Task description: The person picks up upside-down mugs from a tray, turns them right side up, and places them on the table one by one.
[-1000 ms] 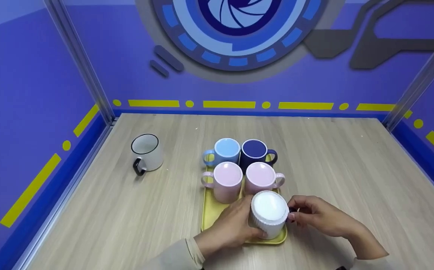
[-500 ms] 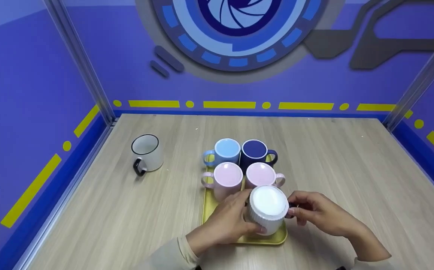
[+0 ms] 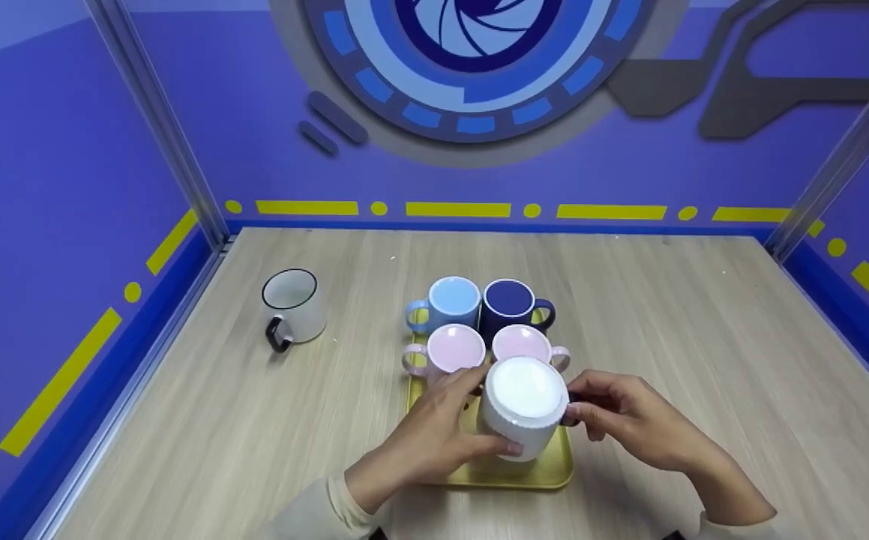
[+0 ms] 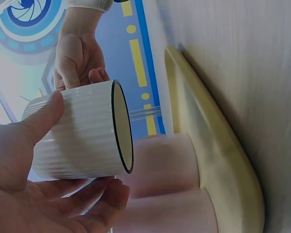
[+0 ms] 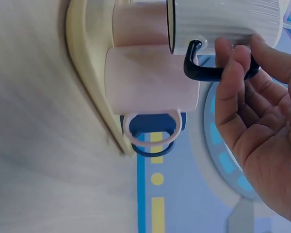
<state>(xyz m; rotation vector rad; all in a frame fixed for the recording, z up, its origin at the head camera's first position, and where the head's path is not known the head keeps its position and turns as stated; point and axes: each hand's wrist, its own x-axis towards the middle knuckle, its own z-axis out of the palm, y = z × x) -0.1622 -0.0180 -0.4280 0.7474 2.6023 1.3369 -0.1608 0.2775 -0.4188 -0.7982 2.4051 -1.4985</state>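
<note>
A white ribbed mug (image 3: 520,435) with a black rim is held upside down, its base facing up. In the left wrist view its rim hangs apart from the yellow tray (image 4: 218,136). My left hand (image 3: 427,439) grips the mug's body, thumb on the near side and fingers round the far side. On the right, my right hand (image 3: 640,420) pinches the black handle (image 5: 199,70) between thumb and fingers. Just behind the held mug, a left pink mug (image 3: 455,349) and a right pink mug (image 3: 516,341) stand upright on the tray.
Farther back on the tray stand a light blue mug (image 3: 454,296) and a dark blue mug (image 3: 509,298), side by side. Another white mug (image 3: 307,319) with black rim and handle stands upright on the table at the left. Purple panels (image 3: 464,180) enclose the table's back and sides.
The inverted white mug has risen off the front of the tray and shifted slightly left and back, both hands moving with it. The other mugs have stayed put.
</note>
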